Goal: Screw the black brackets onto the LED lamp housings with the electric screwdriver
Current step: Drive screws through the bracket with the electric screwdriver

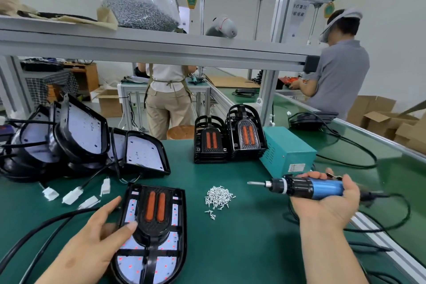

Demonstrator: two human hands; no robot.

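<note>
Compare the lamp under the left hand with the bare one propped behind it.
The near lamp lies flat; the far lamp leans tilted. The near lamp carries a bracket with orange strips; the far lamp's board is bare. The left hand rests on the near lamp, not the far one. Both have black rims and white boards.

Bare green mat [242, 249] near the front edge is wide open; screw pile [219, 197] sits mid-lane between lamp housing [171, 246] and screwdriver [306, 187]; bracket stacks [208, 143] and teal box [288, 152] wall off the back; cables [46, 226] clutter both sides
</note>
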